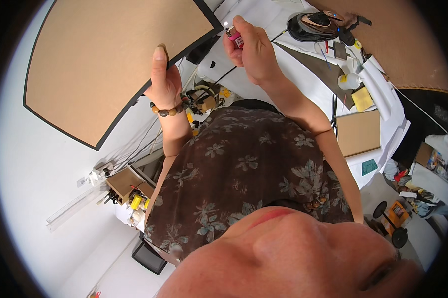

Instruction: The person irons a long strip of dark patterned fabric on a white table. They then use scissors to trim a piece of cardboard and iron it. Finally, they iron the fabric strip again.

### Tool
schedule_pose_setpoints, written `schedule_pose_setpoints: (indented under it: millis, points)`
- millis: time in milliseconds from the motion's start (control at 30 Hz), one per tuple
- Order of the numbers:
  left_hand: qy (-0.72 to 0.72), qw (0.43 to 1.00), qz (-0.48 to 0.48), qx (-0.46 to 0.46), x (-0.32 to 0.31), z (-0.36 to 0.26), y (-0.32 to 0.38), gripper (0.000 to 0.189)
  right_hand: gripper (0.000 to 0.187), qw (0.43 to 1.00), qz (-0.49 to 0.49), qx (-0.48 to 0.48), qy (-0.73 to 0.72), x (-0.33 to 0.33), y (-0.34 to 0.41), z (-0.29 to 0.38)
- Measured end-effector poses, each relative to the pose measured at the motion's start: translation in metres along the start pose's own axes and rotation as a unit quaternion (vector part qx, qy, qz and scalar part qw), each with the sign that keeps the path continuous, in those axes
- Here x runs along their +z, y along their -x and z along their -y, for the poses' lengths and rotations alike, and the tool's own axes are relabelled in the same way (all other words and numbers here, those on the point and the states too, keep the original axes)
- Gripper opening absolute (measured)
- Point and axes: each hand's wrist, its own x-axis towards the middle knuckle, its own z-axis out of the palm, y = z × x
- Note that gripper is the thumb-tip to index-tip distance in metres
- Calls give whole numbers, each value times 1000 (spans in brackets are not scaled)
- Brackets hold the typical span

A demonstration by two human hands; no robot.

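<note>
My left hand (166, 83) grips the lower right edge of a large tan sheet (108, 56) with a black border, thumb on its face. The sheet is held up and partly runs out of view at the top. A bead bracelet (166, 111) circles my left wrist. In my right hand (255, 52) is a pink lighter (235, 37), its top pointing toward the sheet's right corner. A small bright flame (226, 23) shows at the lighter's tip, close beside that black-edged corner; I cannot tell whether it touches.
On the white-covered worktable stand an electric iron (313, 27), a clear bottle (349, 81), a yellow sponge (362, 99) and black scissors (334, 111). A tan board (358, 133) lies nearer me. Cables run to a wall socket (95, 178) on the left.
</note>
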Motion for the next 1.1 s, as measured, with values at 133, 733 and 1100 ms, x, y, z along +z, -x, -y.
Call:
schedule_pose_setpoints:
  millis: [133,733,1100]
  points:
    - [25,1000,7,-14,-4,-2,0,41,60,1000,6,-9,27,2,7,1]
    - [30,997,16,-73,27,-21,13,38,24,922,5,-341,182,-17,-20,-12]
    - [303,945,50,-113,30,-54,-4,32,25,967,92,-199,125,9,-26,21]
